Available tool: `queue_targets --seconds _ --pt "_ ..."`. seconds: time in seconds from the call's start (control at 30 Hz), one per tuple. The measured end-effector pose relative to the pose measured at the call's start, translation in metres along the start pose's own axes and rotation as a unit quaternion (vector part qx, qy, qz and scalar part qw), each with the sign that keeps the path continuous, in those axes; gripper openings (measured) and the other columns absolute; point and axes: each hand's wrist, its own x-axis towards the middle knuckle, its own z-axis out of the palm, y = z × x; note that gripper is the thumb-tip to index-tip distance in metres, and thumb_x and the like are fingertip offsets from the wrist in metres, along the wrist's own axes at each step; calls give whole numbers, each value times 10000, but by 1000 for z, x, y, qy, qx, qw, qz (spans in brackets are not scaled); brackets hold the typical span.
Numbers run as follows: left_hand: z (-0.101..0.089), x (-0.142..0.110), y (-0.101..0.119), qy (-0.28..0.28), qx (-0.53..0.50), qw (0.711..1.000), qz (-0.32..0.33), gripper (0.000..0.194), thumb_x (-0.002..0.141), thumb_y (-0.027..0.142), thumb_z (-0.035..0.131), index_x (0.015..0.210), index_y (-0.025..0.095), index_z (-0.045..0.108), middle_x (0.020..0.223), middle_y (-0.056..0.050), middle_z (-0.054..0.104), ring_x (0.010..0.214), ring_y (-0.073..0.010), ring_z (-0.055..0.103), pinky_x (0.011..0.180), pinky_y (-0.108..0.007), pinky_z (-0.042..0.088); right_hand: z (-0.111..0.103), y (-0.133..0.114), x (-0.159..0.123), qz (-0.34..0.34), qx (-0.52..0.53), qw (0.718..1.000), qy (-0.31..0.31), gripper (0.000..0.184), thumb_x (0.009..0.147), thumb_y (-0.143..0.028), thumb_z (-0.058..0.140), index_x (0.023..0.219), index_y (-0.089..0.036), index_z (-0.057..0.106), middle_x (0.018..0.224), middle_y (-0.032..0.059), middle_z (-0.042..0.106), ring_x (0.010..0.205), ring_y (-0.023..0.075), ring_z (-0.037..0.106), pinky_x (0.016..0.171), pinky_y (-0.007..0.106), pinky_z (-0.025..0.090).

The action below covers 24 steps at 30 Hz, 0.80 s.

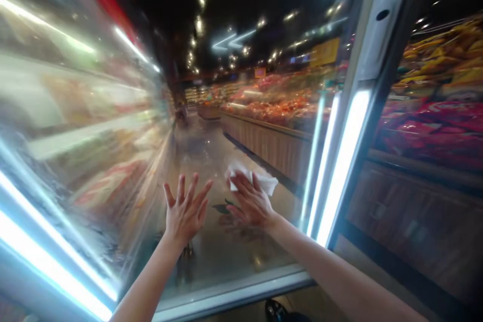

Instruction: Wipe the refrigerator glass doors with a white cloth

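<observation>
A glass door (226, 251) of a refrigerated case stands in front of me, framed in white with bright light strips. My left hand (185, 210) is raised against the glass with its fingers spread apart, holding nothing. My right hand (249, 201) lies flat on the glass to the right of it, fingers stretched out and pressing a white cloth (260, 180) against the pane. The cloth sticks out above and to the right of the fingers.
Lit shelves of packaged food (86, 126) blur past on the left. Through the glass runs a shop aisle with a wooden-sided display bin of red produce (279, 105). Right of the door frame (350, 146) are more shelves with red and yellow packs (437, 110).
</observation>
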Motion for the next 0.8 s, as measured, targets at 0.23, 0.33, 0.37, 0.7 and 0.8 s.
queue_targets --seconds 0.23,0.33,0.37,0.7,0.8 --pt "11 46 30 -10 -19 999 28 813 950 314 645 1644 336 222 1743 -10 148 1644 -267 6 1331 -584 -97 -27 50 -28 46 -14 999 -16 784 1017 -518 432 1660 -110 245 1649 208 421 1580 351 317 1282 618 254" --pt "10 54 37 -18 -25 999 37 822 951 315 642 1645 358 205 1739 -9 175 1641 -246 -1 1329 -576 -112 -35 64 -40 13 -4 999 -34 752 1001 -565 446 1633 -173 330 1614 170 487 1537 336 404 1275 595 291" --pt "10 57 37 -22 -27 999 39 823 951 318 641 1644 372 200 1739 -6 176 1640 -245 -4 1327 -581 -115 -39 73 -36 35 -7 999 -29 781 1001 -554 442 1650 -153 278 1651 191 425 1564 361 348 1278 638 252" --pt "4 62 18 -93 -60 994 25 787 972 310 599 1624 454 182 1751 10 116 1611 -275 -107 1276 -661 -163 -47 88 -48 85 -12 995 -42 804 970 -602 421 1613 -125 352 1593 219 487 1521 400 403 1271 653 244" --pt "-3 58 -1 -88 -54 994 27 785 974 320 599 1620 467 178 1752 17 88 1610 -281 -102 1270 -657 -174 -54 96 -16 113 -18 993 -9 788 1025 -542 349 1622 -32 274 1638 275 392 1582 403 278 1301 654 92"
